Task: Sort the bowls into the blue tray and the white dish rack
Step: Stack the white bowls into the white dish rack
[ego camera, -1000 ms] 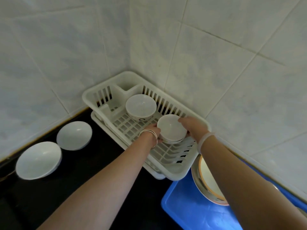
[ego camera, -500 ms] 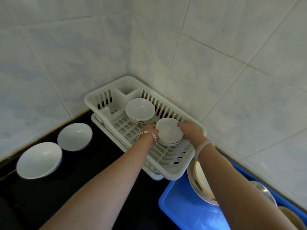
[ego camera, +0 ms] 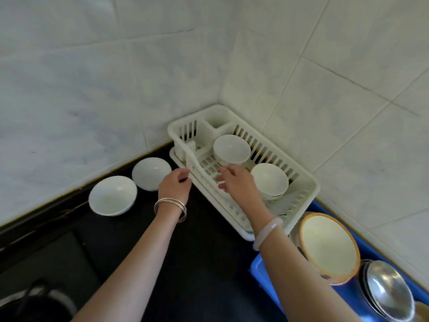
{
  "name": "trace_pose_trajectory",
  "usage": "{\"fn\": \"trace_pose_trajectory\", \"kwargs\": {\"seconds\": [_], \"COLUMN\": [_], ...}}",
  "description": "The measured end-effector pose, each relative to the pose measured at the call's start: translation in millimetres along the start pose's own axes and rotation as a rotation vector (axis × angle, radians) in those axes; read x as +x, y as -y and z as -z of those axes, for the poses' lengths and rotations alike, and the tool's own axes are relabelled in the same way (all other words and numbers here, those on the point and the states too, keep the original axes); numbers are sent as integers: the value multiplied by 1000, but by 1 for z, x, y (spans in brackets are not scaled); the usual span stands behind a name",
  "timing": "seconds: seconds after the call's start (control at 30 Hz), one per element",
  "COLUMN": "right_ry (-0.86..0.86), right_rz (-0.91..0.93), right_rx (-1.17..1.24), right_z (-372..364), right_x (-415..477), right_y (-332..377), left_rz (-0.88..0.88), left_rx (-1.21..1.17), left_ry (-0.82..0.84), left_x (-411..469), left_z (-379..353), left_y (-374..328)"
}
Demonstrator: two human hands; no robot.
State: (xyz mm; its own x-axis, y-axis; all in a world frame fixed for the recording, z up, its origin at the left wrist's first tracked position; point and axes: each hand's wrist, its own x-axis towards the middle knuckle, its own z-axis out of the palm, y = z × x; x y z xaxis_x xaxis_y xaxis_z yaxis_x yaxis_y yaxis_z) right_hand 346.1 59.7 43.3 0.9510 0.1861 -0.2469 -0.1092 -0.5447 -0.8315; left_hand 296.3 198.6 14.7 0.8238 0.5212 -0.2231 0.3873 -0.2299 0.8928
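The white dish rack [ego camera: 308,182] stands in the tiled corner and holds two small white bowls, one at the back [ego camera: 231,148] and one nearer the right end [ego camera: 269,180]. My right hand [ego camera: 236,184] hovers over the rack just left of that nearer bowl, fingers apart and holding nothing. My left hand [ego camera: 174,185] is at the rack's left rim, fingers loosely curled, empty. Two wide white bowls [ego camera: 113,195] [ego camera: 151,173] sit on the black counter to the left. The blue tray [ego camera: 260,270] at lower right carries an orange-rimmed bowl [ego camera: 329,247] and a steel bowl [ego camera: 387,291].
Tiled walls close in behind and to the right of the rack. The black counter [ego camera: 185,263] runs under my arms. A dark round object [ego camera: 34,303] sits blurred at the lower left corner.
Both hands let go of the small bowl, which now rests in the rack's right end. The hands moved left, and the view shifted left as well.
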Motion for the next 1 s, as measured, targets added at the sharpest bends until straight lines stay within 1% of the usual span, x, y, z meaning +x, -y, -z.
{"fn": "trace_pose_trajectory", "kwargs": {"seconds": [0.1,0.17,0.23,0.33,0.43,0.5,0.57,0.67,0.73,0.77,0.9,1.0], "right_ry": [100,140,171,191,183,167,151,132,124,116,61,62], "right_rz": [-31,-69,-80,-61,-90,-115,-171,-304,-399,-426,-410,-294], "right_rx": [-33,-48,-119,-266,-303,-274,-182,86,271,326,445,457], "right_z": [-54,-86,-112,-139,-157,-166,-173,-182,-185,-186,-180,-171], "right_x": [0,3,9,21,34,41,48,56,59,60,61,58], "right_y": [7,6,3,-1,-3,-5,-6,-7,-3,0,9,20], "left_rz": [67,114,170,205,240,262,308,372,378,376,388,399], "left_rx": [46,75,108,125,58,-11,-126,-276,-339,-385,-601,-703], "left_ry": [-178,-283,-376,-493,-562,-558,-538,-511,-478,-463,-415,-401], "left_x": [-9,-9,-5,3,11,17,22,29,32,33,36,38], "left_z": [38,58,74,92,103,108,110,112,111,111,112,114], "left_y": [38,63,84,108,124,133,139,149,155,158,164,166]}}
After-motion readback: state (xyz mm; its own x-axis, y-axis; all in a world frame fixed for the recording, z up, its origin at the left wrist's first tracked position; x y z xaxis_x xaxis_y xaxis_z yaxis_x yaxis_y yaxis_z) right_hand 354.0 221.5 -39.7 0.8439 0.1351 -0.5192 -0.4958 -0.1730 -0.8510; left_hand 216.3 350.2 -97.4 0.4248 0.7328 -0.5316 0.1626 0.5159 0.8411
